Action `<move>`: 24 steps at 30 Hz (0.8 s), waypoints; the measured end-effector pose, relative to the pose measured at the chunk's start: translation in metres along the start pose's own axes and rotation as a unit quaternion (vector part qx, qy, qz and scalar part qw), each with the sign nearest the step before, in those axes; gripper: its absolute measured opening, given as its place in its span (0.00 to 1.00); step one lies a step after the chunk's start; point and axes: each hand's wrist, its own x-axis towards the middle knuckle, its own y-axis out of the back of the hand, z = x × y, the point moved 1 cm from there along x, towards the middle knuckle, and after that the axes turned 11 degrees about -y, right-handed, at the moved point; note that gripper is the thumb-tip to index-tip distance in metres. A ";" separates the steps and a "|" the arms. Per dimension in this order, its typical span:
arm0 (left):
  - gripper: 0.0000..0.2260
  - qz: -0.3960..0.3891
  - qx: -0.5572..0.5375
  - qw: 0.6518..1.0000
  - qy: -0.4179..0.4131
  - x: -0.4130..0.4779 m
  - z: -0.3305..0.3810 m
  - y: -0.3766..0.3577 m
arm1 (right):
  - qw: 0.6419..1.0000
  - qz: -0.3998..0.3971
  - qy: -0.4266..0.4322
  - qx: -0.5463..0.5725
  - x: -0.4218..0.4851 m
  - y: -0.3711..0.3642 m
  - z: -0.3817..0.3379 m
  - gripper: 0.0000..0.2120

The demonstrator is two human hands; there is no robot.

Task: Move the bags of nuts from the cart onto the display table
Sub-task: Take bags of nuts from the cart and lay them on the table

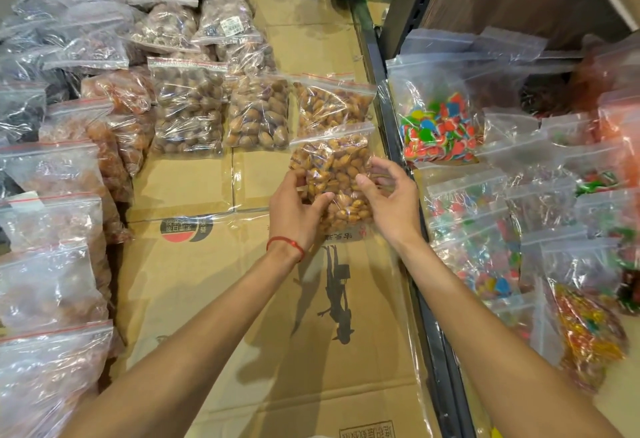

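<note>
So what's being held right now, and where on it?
The bag of nuts: left hand grips its lower left side; right hand has its thumb on the right edge, grip unclear.

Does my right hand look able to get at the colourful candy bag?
Probably yes: the colourful candy bag lies uncovered beside the right hand, which first must release the nut bag.

We see one clear zip bag of golden-brown nuts, red seal strip at the far end, closed, held at the right side of the cardboard-covered desk. Left grip and right grip pinch its near half from either side. A second matching bag lies flat just behind, overlapped by the held one. To the left, a bag of larger brown nuts and another darker bag lie flat, side by side.
</note>
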 end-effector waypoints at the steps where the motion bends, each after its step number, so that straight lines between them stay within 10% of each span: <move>1: 0.23 0.008 -0.005 1.000 0.000 -0.001 0.001 -0.001 | 1.000 0.001 0.003 -0.002 0.001 0.001 -0.001 0.19; 24: 0.23 0.089 -0.063 0.994 0.014 0.001 -0.001 -0.005 | 0.999 -0.016 -0.039 -0.004 -0.016 -0.008 0.000 0.27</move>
